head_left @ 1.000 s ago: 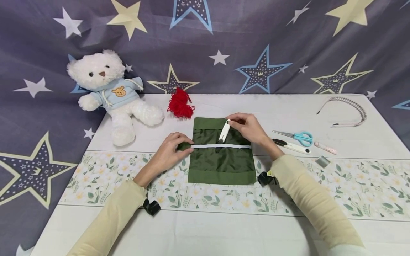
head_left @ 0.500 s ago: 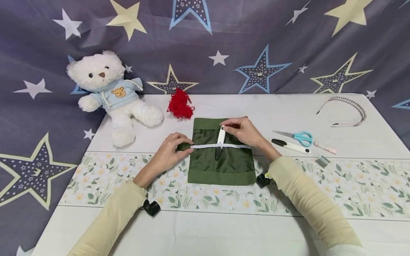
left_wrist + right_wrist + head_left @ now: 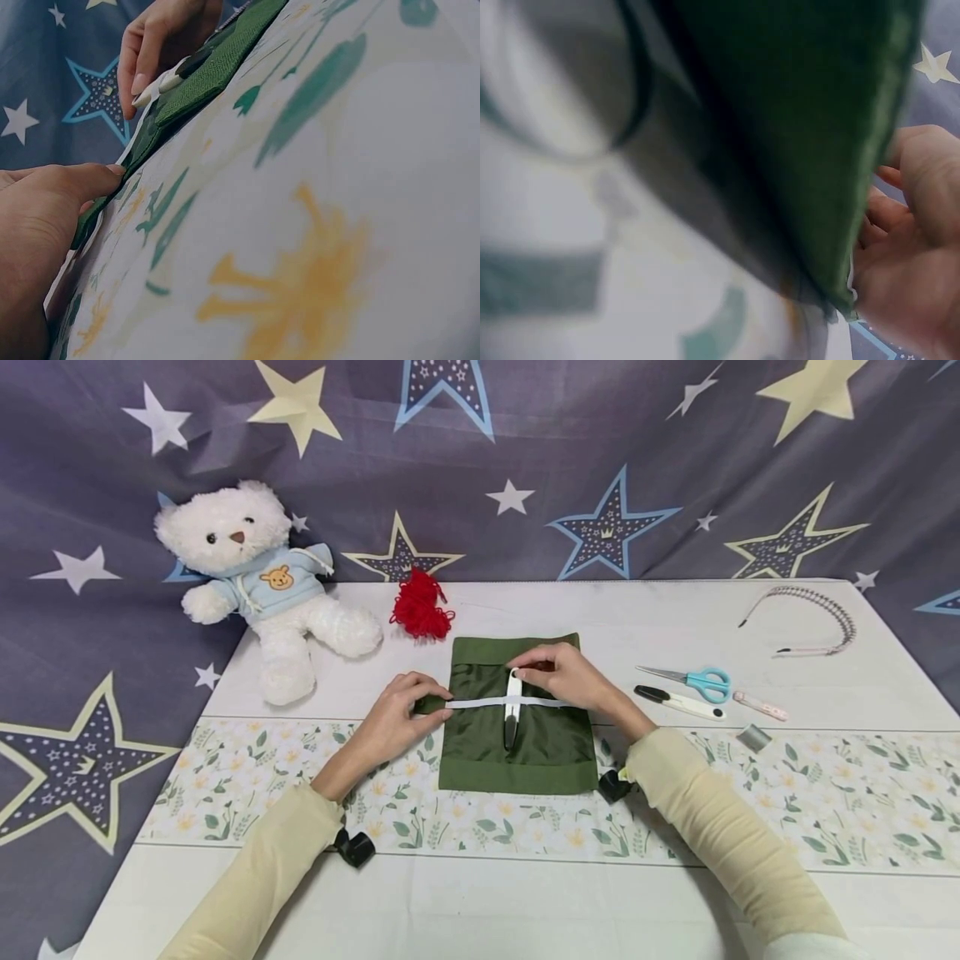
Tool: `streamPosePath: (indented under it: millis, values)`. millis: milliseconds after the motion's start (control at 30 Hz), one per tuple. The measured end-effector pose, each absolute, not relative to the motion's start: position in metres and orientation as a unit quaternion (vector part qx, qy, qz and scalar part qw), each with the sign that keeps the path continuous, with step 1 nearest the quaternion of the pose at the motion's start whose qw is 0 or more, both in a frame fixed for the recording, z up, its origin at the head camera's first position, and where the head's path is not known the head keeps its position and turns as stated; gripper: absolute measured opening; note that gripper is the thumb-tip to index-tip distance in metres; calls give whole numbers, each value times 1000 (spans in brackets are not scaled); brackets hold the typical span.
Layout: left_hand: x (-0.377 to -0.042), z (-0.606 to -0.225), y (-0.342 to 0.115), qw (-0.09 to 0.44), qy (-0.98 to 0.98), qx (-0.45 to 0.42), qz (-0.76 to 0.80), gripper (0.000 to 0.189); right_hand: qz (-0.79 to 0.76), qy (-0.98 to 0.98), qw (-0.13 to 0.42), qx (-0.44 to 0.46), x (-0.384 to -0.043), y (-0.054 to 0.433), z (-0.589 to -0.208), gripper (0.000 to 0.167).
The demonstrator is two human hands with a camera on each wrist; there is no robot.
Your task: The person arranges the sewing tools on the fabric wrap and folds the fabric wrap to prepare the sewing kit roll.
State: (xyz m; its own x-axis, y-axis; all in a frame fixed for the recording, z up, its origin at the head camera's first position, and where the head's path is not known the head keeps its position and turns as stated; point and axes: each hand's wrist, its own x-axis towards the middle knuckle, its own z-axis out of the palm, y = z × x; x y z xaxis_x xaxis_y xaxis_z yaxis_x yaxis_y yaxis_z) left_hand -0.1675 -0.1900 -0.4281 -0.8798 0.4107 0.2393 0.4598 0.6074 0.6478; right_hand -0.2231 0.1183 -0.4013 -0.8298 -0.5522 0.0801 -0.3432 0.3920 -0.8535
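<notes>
Right grip (image 3: 566,677) pinches the top end of one pair of white thread snips (image 3: 512,713) on the green cloth (image 3: 555,745), black end toward 6 o'clock. One white band (image 3: 480,702) crosses over the snips, running from 9 to 3 o'clock. Left grip (image 3: 401,706) pinches the cloth's side tab at 9 o'clock. To do this well, I think the left side should be held still, and the snips pushed slow and straight, so the band does not twist or pull sideways.

Around the one cloth on the table (image 3: 525,881), I count one teddy bear (image 3: 273,593) at 10 o'clock, one red yarn bundle (image 3: 422,607) near 11, one headband (image 3: 828,602) past 2, and toward 3, one blue scissors (image 3: 693,680), one more pair of snips (image 3: 688,703), one pink stick-like tool (image 3: 761,706) and one thread spool (image 3: 753,737).
</notes>
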Motion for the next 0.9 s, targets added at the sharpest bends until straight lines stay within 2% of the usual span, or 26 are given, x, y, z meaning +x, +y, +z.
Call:
streamPosePath:
  millis: [900]
  values:
    - [-168, -427, -189, 31, -895, -242, -374, 22, -443, 829, 128, -317, -216, 117, -400, 23]
